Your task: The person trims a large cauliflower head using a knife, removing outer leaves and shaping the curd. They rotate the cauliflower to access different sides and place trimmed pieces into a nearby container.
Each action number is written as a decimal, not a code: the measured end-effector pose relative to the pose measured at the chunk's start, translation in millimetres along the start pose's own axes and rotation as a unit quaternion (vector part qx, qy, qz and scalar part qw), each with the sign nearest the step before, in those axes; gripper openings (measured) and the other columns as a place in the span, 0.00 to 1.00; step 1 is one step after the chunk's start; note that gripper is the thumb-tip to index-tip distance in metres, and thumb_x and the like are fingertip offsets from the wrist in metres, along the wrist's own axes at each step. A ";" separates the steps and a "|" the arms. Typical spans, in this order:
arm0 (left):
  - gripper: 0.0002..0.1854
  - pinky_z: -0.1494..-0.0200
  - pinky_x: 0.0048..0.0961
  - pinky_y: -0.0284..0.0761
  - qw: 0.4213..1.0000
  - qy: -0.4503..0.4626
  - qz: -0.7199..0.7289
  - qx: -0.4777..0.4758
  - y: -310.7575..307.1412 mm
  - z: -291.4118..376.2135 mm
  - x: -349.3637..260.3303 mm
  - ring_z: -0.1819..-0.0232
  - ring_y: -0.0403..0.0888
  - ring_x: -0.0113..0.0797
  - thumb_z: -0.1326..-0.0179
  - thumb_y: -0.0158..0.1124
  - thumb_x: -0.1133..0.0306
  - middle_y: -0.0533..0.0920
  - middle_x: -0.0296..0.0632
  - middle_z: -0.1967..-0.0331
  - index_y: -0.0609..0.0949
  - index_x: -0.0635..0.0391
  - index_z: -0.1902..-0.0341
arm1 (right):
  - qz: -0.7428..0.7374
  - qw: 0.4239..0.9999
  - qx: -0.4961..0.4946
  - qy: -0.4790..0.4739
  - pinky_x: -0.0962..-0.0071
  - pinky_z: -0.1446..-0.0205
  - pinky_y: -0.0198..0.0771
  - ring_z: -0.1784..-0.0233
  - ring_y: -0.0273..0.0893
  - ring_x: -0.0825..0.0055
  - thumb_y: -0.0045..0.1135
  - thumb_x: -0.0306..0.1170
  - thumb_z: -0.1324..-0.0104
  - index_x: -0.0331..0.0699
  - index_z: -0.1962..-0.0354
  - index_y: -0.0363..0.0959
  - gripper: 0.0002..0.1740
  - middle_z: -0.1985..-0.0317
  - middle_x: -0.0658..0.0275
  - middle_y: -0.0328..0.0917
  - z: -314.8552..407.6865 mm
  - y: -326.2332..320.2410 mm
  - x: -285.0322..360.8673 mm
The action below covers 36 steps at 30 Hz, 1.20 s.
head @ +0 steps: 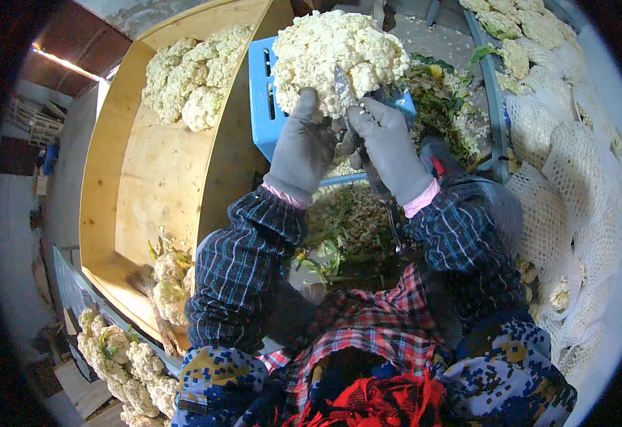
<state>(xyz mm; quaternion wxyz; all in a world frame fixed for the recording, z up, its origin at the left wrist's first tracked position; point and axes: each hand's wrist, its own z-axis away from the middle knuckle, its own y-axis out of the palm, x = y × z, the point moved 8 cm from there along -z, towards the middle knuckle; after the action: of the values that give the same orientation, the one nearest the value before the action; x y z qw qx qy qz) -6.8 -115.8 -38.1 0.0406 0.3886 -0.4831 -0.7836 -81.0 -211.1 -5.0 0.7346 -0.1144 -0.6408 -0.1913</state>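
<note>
A large white cauliflower head [337, 50] is held up over a blue plastic crate [266, 125]. My left hand [303, 147], in a grey glove, grips it from below with the thumb pressed on the near side. In my gloved right hand [391, 144] is a knife [344, 91], its blade pointing up against the curds. The blade bears white crumbs. The fingers under the head are partly hidden.
At left, a wooden bin [150, 176] holds cauliflower heads [198, 74] and a straw brush [162, 320]. More cauliflowers [129, 368] lie lower left. Leaf trimmings [444, 101] cover the floor by the crate. Cauliflowers in white foam netting [578, 160] are stacked at right.
</note>
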 end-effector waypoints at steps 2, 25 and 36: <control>0.23 0.56 0.30 0.80 0.998 0.050 0.000 -0.023 -2.7 -0.8 -10.8 0.56 0.81 0.32 0.30 0.64 0.50 0.83 0.36 0.51 0.77 0.51 0.39 | 0.062 0.995 0.004 -0.073 0.77 0.76 0.66 0.76 0.70 0.84 0.52 0.35 0.24 0.34 0.59 0.76 0.12 0.74 0.68 0.75 -0.3 -3.1 9.1; 0.21 0.53 0.35 0.82 1.000 0.023 -0.003 0.013 -1.7 -0.8 -6.3 0.52 0.82 0.34 0.27 0.62 0.56 0.82 0.38 0.49 0.74 0.52 0.38 | 0.134 0.985 -0.040 -0.099 0.80 0.81 0.64 0.84 0.68 0.84 0.51 0.36 0.24 0.32 0.58 0.75 0.13 0.80 0.69 0.72 -1.7 -11.3 25.4; 0.25 0.45 0.43 0.78 0.999 0.026 -0.018 0.009 0.1 2.3 4.4 0.45 0.80 0.39 0.29 0.62 0.65 0.79 0.41 0.42 0.69 0.50 0.31 | 0.076 0.997 -0.006 0.032 0.81 0.82 0.63 0.83 0.70 0.85 0.52 0.37 0.24 0.33 0.62 0.75 0.14 0.80 0.68 0.74 5.5 -6.8 7.5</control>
<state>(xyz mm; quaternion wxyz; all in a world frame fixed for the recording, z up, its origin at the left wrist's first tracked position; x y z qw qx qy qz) -11.4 -116.2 -40.0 0.0354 0.4177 -0.4818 -0.7695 -88.0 -215.9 2.8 0.7663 -0.1613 -0.6055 -0.1420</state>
